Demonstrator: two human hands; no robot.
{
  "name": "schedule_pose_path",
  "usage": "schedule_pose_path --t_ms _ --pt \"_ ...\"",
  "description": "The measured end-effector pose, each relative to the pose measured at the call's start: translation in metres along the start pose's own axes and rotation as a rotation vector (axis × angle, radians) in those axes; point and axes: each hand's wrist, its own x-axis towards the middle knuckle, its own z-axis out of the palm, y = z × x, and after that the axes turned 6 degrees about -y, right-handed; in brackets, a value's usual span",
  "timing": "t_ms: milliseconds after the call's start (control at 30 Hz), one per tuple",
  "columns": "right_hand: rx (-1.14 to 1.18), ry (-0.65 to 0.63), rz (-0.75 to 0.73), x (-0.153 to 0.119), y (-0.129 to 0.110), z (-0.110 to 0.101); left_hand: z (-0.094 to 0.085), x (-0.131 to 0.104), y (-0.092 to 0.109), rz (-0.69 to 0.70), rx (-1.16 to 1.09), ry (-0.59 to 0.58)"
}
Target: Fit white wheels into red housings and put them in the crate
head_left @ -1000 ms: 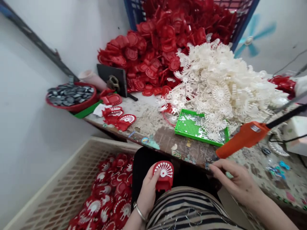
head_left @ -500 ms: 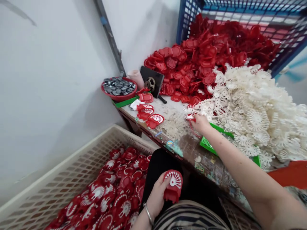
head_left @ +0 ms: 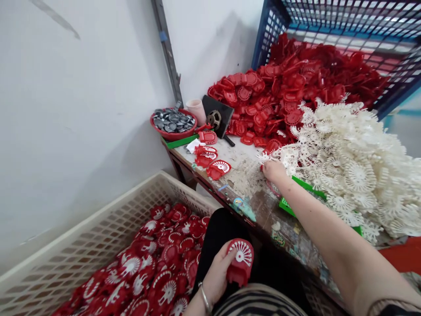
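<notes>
Low at my lap, my left hand (head_left: 219,268) is closed on a red plastic piece (head_left: 239,273). A white fan-shaped insert (head_left: 244,251) lies on that piece's rounded end, with my thumb beside it. Out over the table, my right hand (head_left: 275,170) has its fingers curled together at the near edge of a heap of white fan-shaped pieces (head_left: 358,171). A small red bit shows at its fingertips, and white pieces lie right beside them. What the fingers grip is mostly hidden.
Red pieces (head_left: 286,83) spill from a blue crate (head_left: 263,39). A red bowl (head_left: 158,131) of grey parts stands at the table's far left, near a pink cup (head_left: 196,112). Below left, a cream crate (head_left: 98,228) holds red-and-white pieces. A green basket (head_left: 287,207) lies under my right forearm.
My right hand has shifted slightly left over the table and its fingers have curled in closer. The left hand keeps its hold on the red piece. The view has tilted a little.
</notes>
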Motion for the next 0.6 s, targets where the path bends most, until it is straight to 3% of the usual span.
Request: schedule_pose_path --t_ms 133,267,500,600 --pt "0.254 0.042 0.036 -0.006 0.009 -0.016 0.0 0.0 -0.003 0.01 0.021 -0.003" --pt "0.576 0.049 -0.058 -0.041 0.015 -0.016 0.0 0.0 -0.006 0.056 0.043 0.005" --pt "0.99 -0.221 -0.321 -0.16 0.015 0.037 0.02 -0.009 0.004 0.206 0.171 0.118" --pt "0.958 -0.279 -0.439 -0.192 0.017 0.06 0.037 -0.012 0.012 0.277 0.175 0.018"
